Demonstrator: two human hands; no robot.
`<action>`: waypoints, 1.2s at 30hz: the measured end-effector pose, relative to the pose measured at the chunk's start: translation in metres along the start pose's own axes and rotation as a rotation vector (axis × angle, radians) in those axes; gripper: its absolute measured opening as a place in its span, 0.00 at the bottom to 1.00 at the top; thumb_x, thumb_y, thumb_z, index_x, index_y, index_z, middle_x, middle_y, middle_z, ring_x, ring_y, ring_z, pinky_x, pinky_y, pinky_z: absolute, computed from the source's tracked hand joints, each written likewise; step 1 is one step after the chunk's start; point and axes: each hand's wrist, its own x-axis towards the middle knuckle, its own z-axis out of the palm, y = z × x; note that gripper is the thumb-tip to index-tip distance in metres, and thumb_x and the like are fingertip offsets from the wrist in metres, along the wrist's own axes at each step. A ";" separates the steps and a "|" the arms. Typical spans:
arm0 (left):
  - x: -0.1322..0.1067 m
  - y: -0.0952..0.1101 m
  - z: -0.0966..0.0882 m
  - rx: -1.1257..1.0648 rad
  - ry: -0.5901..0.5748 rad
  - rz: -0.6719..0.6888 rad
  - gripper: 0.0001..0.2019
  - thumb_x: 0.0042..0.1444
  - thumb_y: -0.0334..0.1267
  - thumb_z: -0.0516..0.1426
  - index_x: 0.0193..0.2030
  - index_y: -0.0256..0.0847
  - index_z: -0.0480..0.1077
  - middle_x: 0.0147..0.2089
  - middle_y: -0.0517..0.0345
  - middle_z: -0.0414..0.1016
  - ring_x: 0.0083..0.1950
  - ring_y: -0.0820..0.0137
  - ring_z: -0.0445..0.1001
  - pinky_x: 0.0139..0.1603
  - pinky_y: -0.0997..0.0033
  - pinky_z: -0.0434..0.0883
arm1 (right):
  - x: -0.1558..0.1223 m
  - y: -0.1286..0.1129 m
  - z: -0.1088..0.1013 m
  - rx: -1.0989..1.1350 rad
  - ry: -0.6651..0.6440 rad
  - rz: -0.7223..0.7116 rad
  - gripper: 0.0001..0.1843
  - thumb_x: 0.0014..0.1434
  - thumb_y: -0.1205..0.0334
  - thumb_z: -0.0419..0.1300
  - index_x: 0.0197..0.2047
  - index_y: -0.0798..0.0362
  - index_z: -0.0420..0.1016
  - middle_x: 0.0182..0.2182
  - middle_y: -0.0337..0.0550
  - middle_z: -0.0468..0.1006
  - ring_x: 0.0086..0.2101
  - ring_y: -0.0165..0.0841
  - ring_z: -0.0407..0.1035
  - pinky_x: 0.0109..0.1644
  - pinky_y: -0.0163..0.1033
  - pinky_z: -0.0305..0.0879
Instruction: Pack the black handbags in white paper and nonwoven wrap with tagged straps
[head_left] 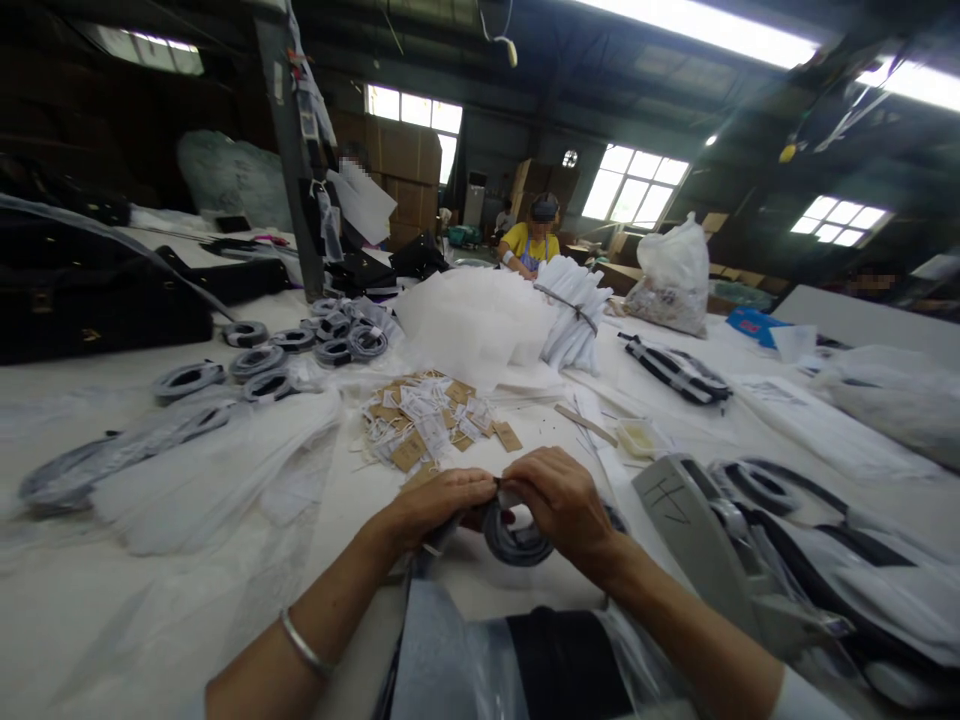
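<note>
A rolled grey strap point(516, 548) hangs upright in front of me, its round opening facing the camera. My right hand point(564, 500) is closed around its top and right side, with the fingers curled over. From the left, my left hand point(441, 502) meets it, fingertips pinched at the strap's upper edge beside the right fingers. Part of the strap is hidden behind both hands. Below them lies a black and grey item in clear plastic point(566, 660). Just beyond my hands is a loose heap of brown and white paper hang tags point(431, 415).
Several rolled straps point(259, 362) lie at the left. Clear plastic bags point(225, 480) spread nearby. A white foam stack point(476, 315) stands behind the tags. At right are a grey machine point(694, 520) and a bagged black strap point(675, 370). A person in yellow point(531, 245) sits across the table.
</note>
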 end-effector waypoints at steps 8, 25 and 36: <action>-0.027 0.039 0.026 -0.070 0.017 0.033 0.13 0.48 0.40 0.63 0.40 0.36 0.76 0.35 0.57 0.75 0.37 0.70 0.70 0.44 0.71 0.65 | 0.006 -0.036 -0.047 -0.068 0.014 -0.321 0.07 0.67 0.68 0.55 0.38 0.53 0.73 0.31 0.43 0.79 0.35 0.34 0.72 0.42 0.40 0.65; -0.054 0.005 0.091 0.097 0.288 0.110 0.11 0.48 0.38 0.59 0.38 0.37 0.75 0.32 0.61 0.74 0.35 0.72 0.69 0.41 0.73 0.63 | -0.044 -0.038 -0.045 0.051 -0.090 -0.205 0.10 0.67 0.65 0.54 0.36 0.51 0.75 0.28 0.42 0.76 0.31 0.32 0.69 0.36 0.36 0.65; -0.046 -0.009 0.091 0.458 0.391 0.079 0.15 0.47 0.40 0.61 0.43 0.38 0.74 0.35 0.59 0.75 0.38 0.66 0.71 0.39 0.71 0.65 | -0.052 -0.023 -0.014 0.245 -0.038 0.176 0.06 0.62 0.67 0.57 0.35 0.52 0.74 0.29 0.40 0.78 0.31 0.32 0.72 0.37 0.36 0.68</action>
